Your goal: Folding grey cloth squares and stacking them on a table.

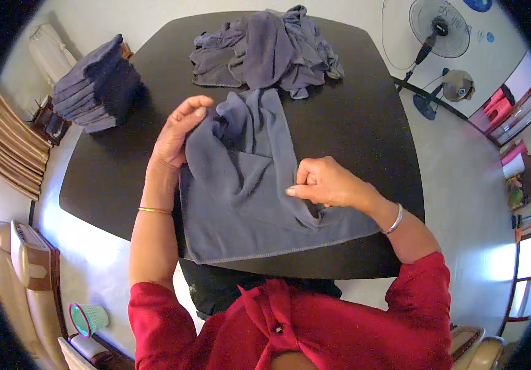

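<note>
A grey cloth (256, 222) with a stitched hem lies rumpled on the dark table (353, 134) in front of me. Its near part is spread fairly flat, while the far part is bunched into raised folds. At the cloth's upper left, my left hand (177, 132) has thumb and fingers apart, with nothing visible between them; its palm side is against or close to the folds. My right hand (330, 182) is over the cloth's right edge, fingers curled and thumb pointing left. Whether it pinches the fabric is hidden beneath the fingers.
A loose heap of grey cloths (267, 51) lies at the table's far side. A neat stack of folded grey cloths (94, 88) stands at the far left edge. Beyond the table's right is a pedestal fan (438, 27); a green basket (87, 320) is on the floor, lower left.
</note>
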Demonstrator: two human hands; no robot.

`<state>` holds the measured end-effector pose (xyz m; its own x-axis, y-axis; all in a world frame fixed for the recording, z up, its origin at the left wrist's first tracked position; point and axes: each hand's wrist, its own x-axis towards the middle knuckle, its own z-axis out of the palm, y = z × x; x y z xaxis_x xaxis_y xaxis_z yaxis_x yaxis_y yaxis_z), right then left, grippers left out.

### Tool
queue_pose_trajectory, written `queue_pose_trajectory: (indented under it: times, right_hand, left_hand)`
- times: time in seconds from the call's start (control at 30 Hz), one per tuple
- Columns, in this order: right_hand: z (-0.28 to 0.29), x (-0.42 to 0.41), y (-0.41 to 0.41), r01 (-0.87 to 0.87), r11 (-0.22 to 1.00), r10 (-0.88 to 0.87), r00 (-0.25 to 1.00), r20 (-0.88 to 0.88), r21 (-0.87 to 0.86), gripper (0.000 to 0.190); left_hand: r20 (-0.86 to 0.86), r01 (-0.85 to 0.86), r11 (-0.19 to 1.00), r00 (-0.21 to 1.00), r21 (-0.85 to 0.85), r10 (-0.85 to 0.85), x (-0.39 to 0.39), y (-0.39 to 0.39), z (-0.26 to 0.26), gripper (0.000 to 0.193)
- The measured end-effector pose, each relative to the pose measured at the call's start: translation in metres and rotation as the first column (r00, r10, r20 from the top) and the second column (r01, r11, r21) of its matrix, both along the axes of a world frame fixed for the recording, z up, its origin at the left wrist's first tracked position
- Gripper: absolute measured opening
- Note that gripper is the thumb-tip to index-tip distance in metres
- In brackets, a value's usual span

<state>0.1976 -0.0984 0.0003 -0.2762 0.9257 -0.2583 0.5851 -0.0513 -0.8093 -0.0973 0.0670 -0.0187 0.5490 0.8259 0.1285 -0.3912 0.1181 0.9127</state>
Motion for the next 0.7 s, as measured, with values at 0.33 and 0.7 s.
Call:
queue_pose_trajectory:
  times: [0.33,0.7]
  right_hand:
    - [-0.033,0.002,0.005,0.080,0.915,-0.032,0.991,-0.127,0.396,0.024]
    - [-0.018,-0.008,-0.006,0.165,0.966,-0.154,0.986,-0.070,0.201,0.036]
  left_hand:
    - [0.009,-0.166,0.985,0.986,0.039,0.166,0.002,-0.006,0.010,0.016]
    - [-0.095,-0.117,0.982,0.987,0.147,0.132,0.003,-0.023,0.007,0.017]
